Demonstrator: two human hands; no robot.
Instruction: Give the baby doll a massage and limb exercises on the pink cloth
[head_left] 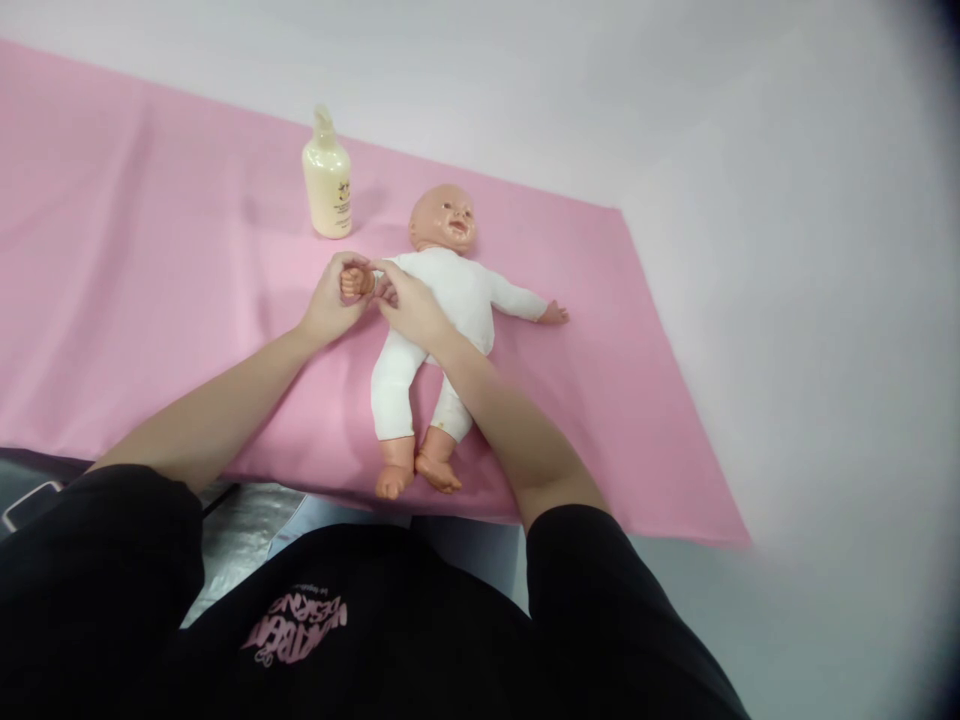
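Observation:
A baby doll (459,290) with a white cloth body lies on its back on a pink cloth, head toward the far side. My left hand (335,303) is wrapped around the doll's arm at the wrist, and the doll's small fist (356,281) shows between thumb and fingers. Just right of it, my right hand (409,303) has its fingers closed around the same arm, close to the doll's torso. Both hands nearly meet there, and some fingertips are hidden. The doll's other arm stretches out to the right on the cloth.
A pale yellow pump bottle (328,190) stands upright beyond my left hand. The pink cloth (187,230) covers the table, whose near edge runs in front of my body. A white wall or floor lies behind and to the right.

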